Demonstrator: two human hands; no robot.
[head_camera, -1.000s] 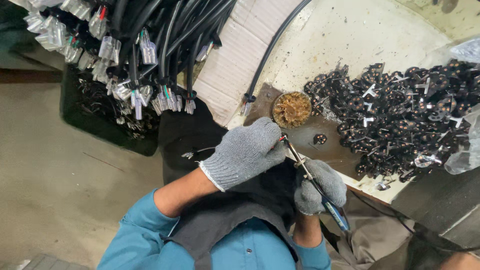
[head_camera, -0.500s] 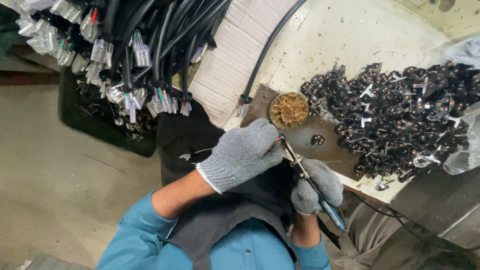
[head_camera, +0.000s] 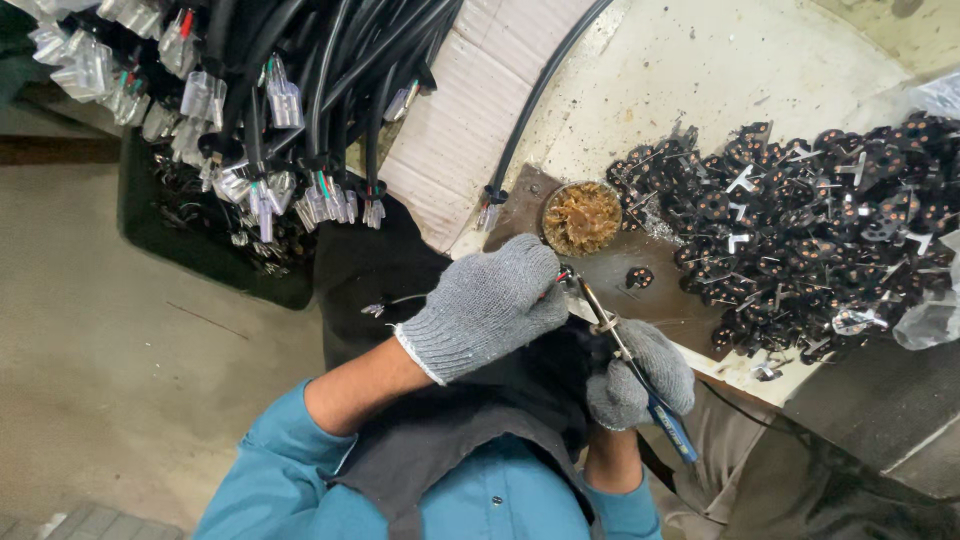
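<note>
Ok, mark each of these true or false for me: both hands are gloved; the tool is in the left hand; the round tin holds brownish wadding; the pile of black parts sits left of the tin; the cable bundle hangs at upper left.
1. Both hands wear grey knit gloves. True: left hand and right hand.
2. The tool is in the left hand. False: the right hand grips its blue handle; its tip points toward the left hand.
3. The round tin holds brownish wadding. True.
4. The pile of black parts sits left of the tin. False: it lies to its right.
5. The cable bundle hangs at upper left. True.
</note>
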